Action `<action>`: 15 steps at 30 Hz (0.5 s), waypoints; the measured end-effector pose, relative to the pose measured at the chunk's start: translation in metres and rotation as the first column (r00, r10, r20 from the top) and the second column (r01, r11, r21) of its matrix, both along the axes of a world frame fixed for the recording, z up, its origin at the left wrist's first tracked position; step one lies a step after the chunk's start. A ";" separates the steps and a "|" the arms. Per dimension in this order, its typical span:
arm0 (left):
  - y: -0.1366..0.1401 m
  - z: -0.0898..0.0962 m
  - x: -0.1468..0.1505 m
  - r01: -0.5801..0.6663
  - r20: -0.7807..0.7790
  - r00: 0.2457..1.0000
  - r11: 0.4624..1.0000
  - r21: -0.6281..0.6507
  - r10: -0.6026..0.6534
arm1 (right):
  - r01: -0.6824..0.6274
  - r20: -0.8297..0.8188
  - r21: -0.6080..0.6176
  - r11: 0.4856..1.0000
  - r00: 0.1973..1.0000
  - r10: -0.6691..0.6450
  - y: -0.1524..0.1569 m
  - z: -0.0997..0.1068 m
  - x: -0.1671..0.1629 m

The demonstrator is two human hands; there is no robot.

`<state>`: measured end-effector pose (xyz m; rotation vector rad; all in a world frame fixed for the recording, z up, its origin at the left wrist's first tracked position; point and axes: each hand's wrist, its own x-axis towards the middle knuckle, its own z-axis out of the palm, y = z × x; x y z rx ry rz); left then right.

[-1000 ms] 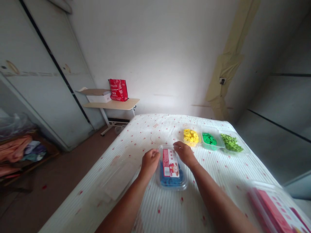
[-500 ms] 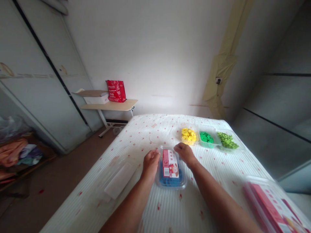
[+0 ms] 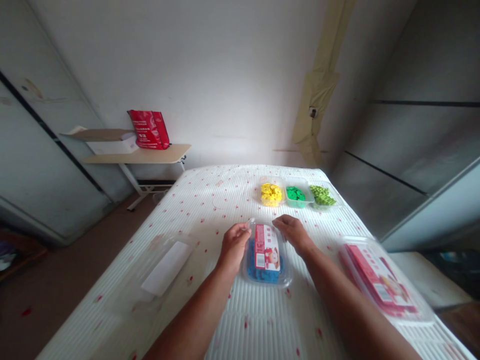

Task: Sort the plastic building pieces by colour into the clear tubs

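A clear plastic container (image 3: 267, 276) with blue contents and a pink-and-white label on its lid stands in front of me on the striped cover. At its far left corner my left hand (image 3: 236, 241) is closed, thumb and fingers pinching the rim. My right hand (image 3: 293, 231) grips the far right corner the same way, fingers bent over the edge. The lid is on the container. Behind it stand a tub of yellow pieces (image 3: 272, 194), a tub of green pieces (image 3: 296, 195) and a tub of light green pieces (image 3: 322, 195).
To the right lies a clear container with pink contents (image 3: 382, 280). On the left lie clear plastic lids with a white label (image 3: 166, 268). A side table (image 3: 150, 157) beyond bears a red bag (image 3: 149, 130) and a white box (image 3: 113, 144). Grey cabinets flank the bed-like surface.
The view has turned to the right, so more of the pink container shows. Both hands still hold the blue container's far corners, with little visible change in grip.
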<state>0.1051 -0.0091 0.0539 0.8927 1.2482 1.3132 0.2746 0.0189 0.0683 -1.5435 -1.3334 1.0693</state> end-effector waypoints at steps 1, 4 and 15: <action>0.000 0.000 0.002 -0.005 0.002 1.000 1.000 0.009 0.005 | 0.013 -0.014 -0.004 1.000 1.000 -0.013 -0.001 -0.001 0.001; -0.001 -0.003 0.003 -0.031 -0.017 0.999 0.999 0.040 0.032 | 0.040 -0.057 0.003 0.999 0.998 -0.040 -0.002 -0.004 0.000; 0.003 -0.009 -0.002 -0.007 -0.118 0.993 0.998 0.068 0.015 | 0.052 -0.254 -0.071 0.996 0.965 -0.069 0.001 -0.012 -0.004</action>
